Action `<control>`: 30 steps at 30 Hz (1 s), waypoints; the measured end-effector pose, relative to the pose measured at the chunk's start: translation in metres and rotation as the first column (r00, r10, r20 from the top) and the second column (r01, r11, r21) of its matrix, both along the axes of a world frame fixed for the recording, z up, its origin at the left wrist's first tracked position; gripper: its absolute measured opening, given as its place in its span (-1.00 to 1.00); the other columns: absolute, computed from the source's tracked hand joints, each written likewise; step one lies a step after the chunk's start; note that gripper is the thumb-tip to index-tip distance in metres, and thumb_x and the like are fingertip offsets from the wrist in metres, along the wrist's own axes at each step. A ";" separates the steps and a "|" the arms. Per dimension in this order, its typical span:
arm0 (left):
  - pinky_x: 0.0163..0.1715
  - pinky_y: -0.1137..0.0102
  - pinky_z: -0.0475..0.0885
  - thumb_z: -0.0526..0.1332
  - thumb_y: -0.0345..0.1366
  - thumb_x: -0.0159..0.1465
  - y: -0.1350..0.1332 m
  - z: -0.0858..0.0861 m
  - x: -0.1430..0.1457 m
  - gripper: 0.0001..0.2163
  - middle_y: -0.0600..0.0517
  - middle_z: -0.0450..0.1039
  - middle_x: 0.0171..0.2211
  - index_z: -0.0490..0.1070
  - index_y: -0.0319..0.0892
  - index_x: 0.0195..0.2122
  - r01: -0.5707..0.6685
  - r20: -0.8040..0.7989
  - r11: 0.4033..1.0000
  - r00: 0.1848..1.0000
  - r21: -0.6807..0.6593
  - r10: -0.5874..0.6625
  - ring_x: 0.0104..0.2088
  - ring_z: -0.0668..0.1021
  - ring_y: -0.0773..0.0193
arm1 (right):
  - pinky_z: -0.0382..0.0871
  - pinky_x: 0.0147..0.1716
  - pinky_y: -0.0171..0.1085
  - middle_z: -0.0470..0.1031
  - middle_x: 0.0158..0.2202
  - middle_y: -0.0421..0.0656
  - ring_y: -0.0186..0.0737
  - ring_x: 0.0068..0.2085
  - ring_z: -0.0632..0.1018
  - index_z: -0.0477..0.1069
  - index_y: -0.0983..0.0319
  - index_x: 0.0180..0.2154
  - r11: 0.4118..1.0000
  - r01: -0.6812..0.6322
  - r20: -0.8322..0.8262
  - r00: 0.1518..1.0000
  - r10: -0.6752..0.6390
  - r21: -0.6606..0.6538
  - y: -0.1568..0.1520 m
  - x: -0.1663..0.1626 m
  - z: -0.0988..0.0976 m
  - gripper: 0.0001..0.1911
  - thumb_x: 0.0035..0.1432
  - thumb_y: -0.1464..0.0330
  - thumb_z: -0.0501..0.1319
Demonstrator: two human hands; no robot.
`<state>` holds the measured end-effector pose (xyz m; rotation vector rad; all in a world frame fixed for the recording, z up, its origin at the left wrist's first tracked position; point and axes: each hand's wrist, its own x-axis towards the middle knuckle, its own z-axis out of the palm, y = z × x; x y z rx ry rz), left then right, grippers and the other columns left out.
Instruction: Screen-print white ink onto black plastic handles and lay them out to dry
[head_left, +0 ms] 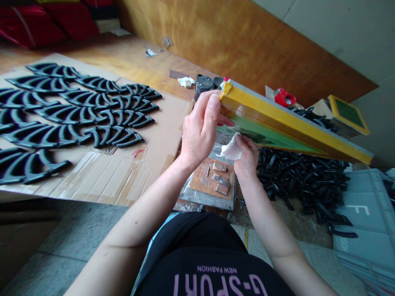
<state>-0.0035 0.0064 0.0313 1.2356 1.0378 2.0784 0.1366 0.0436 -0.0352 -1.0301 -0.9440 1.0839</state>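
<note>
My left hand (pixel 200 125) grips the near corner of a yellow-framed printing screen (pixel 293 123), tilted up on its edge with the green mesh facing me. A crumpled white cloth (pixel 232 150) is pinched in my right hand (pixel 247 158) and pressed against the green mesh near that corner. Below both hands lies a small brown board (pixel 210 181) with little blocks fixed on it.
Rows of black curved plastic parts (pixel 77 111) lie on cardboard (pixel 101 172) at the left. A loose heap of black parts (pixel 302 181) sits at the right, beside a grey crate (pixel 367 222). A black pot (pixel 203 84), a red tape holder (pixel 285 98) and a second small screen (pixel 348 113) stand behind.
</note>
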 end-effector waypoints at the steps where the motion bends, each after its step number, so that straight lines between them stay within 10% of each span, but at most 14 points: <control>1: -0.40 0.31 0.49 -0.07 0.17 0.33 -0.001 0.001 0.000 -0.55 0.04 0.48 -0.58 0.40 -0.07 -0.17 0.003 0.000 1.000 1.000 0.001 -0.003 -0.43 0.60 0.16 | 0.39 -0.24 -0.24 0.53 -0.38 -0.25 -0.28 -0.31 0.50 0.51 0.17 -0.44 1.000 -0.005 -0.008 1.000 0.005 -0.002 -0.001 0.000 0.000 -0.76 -0.16 0.21 0.42; 30: -0.33 0.30 0.49 -0.15 0.16 0.35 0.006 -0.007 -0.001 -0.48 0.06 0.47 -0.60 0.37 -0.13 -0.06 -0.008 -0.050 0.999 0.999 0.032 0.010 -0.47 0.60 0.21 | 0.36 -0.23 -0.27 0.53 -0.40 -0.28 -0.32 -0.33 0.50 0.53 0.17 -0.45 1.000 -0.016 -0.067 0.998 0.016 0.002 -0.003 -0.002 0.000 -0.80 -0.17 0.26 0.44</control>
